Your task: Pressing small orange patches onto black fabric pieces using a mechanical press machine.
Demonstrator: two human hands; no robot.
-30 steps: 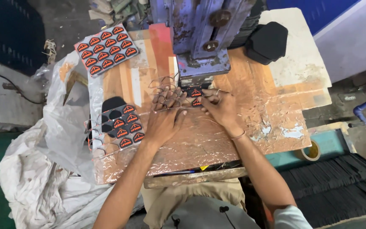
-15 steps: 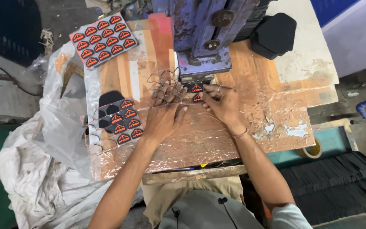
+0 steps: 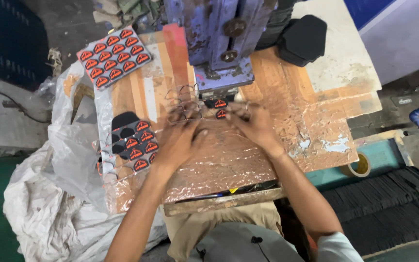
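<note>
Both hands working at frame centre under press (image 3: 221, 53). L hand (image 3: 183, 138) lying flat, fingers spread, pinning sheet (image 3: 219, 160); R hand (image 3: 253, 123) curled, pinching near badges (image 3: 220, 109). Tip: keeping fingers outside die, badges square.

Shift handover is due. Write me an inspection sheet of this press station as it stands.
Surface: worktable covered in crinkled copper-coloured film, patchy at the right.
Job's things: small black patches with red emblems lie under the blue press head.
Clutter: full sheet of patches at upper left; part-emptied sheet by the left hand; black stack at upper right; tape roll.
Hands: left hand and right hand rest flat on the film beside the patches, holding nothing.
Cables: nothing seen.
Surroundings: white plastic sacking at left; dark sheets at lower right.
</note>
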